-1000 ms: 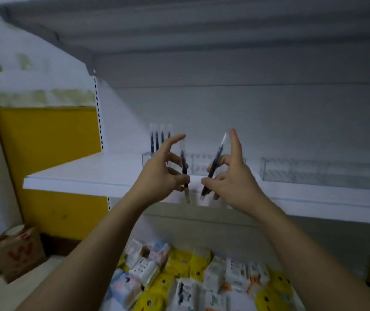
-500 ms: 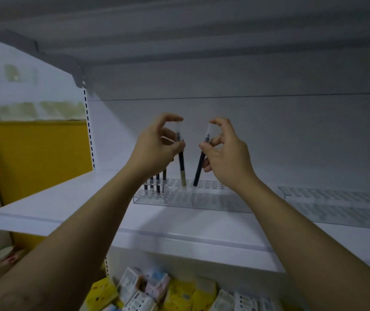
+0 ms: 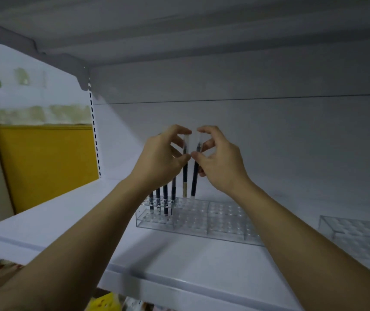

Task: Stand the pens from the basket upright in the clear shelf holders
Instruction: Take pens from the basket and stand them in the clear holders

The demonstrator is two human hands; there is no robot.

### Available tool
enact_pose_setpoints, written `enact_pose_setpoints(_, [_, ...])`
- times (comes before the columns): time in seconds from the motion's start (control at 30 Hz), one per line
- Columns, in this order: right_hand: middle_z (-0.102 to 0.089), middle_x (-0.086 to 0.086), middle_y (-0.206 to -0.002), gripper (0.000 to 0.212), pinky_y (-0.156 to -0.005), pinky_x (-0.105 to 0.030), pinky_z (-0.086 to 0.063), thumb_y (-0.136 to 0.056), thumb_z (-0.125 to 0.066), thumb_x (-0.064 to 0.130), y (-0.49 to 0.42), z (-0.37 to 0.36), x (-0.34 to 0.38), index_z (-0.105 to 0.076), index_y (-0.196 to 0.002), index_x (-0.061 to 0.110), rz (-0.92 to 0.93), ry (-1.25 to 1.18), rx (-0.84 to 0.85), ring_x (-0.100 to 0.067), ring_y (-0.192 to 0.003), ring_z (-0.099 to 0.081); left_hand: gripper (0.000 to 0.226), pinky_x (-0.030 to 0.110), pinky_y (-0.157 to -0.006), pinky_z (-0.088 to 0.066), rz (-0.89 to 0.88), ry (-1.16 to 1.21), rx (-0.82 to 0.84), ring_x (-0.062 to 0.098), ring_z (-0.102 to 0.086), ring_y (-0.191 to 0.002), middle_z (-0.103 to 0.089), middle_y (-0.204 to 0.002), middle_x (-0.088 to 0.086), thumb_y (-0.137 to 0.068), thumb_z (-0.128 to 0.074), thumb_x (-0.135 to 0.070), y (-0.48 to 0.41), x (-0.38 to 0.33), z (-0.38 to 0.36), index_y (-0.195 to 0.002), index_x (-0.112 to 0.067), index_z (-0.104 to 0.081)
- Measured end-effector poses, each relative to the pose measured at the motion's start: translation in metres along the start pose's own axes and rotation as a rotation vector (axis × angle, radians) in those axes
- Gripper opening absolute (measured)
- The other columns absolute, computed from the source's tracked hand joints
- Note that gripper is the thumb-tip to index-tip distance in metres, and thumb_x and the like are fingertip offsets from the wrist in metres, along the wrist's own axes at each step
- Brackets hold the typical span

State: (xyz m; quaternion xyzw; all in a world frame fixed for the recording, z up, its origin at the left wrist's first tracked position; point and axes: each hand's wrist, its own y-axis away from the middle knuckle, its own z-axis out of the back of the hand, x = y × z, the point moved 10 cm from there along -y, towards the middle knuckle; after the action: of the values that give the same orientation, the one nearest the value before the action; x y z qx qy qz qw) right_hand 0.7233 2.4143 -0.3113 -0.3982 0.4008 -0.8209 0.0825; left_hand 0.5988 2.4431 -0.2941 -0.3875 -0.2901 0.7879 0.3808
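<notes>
Pens (image 3: 185, 176) hang upright, pinched in left hand (image 3: 159, 163) and right hand (image 3: 222, 165) grips.

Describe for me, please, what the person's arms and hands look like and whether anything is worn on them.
The left hand and the right hand are bare: no gloves, rings or watch show. The left forearm and the right forearm are bare too, with no sleeve in view down to the picture's edge.

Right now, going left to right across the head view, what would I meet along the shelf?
yellow wall panel → slotted shelf upright → left hand → left-hand pen → right-hand pen → right hand → second clear holder
</notes>
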Motion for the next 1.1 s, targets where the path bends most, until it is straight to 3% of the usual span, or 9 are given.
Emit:
enact_pose_setpoints(0.27, [-0.055,0.007,-0.1,0.047,-0.075,-0.04,-0.058,-0.091,-0.066,0.022,0.007,0.001,-0.002,-0.045,-0.132,0.031,0.091,0.082,-0.046,-0.018,-0.069,-0.065,0.047,0.015,-0.073,-0.053,-0.002,0.004,-0.033,0.004,-0.064,-0.08,-0.059,-0.099,-0.01,-0.084,-0.073,-0.016,-0.002,0.01,0.002,-0.125,-0.025,-0.054])
enact_pose_setpoints(0.57, [-0.057,0.012,-0.097,0.05,-0.068,-0.041,-0.06,-0.088,-0.068,0.023,0.009,0.011,-0.022,-0.045,-0.131,0.034,-0.004,0.005,-0.114,-0.016,-0.064,-0.066,0.046,0.014,-0.069,-0.055,0.003,0.073,-0.036,0.001,-0.066,-0.075,-0.061,-0.1,-0.012,-0.083,-0.073,-0.017,-0.002,0.013,-0.002,-0.122,-0.031,-0.054])
enact_pose_setpoints(0.9, [-0.055,0.016,-0.096,0.05,-0.066,-0.039,-0.06,-0.088,-0.069,0.024,0.015,0.008,-0.016,-0.045,-0.131,0.032,0.034,0.0,-0.137,-0.014,-0.061,-0.066,0.046,0.006,-0.07,-0.051,-0.03,0.066,-0.067,-0.001,-0.064,-0.077,-0.061,-0.1,-0.012,-0.083,-0.073,-0.015,0.006,0.011,0.005,-0.123,-0.027,-0.055])
enact_pose_setpoints(1.1, [-0.058,0.008,-0.101,0.05,-0.067,-0.039,-0.061,-0.088,-0.068,0.021,0.018,-0.001,-0.018,-0.045,-0.131,0.031,-0.009,-0.029,-0.091,-0.015,-0.064,-0.067,0.047,0.001,-0.07,-0.046,-0.056,0.001,-0.062,-0.003,-0.062,-0.077,-0.059,-0.099,-0.011,-0.083,-0.073,-0.013,0.009,0.006,0.002,-0.125,-0.024,-0.056])
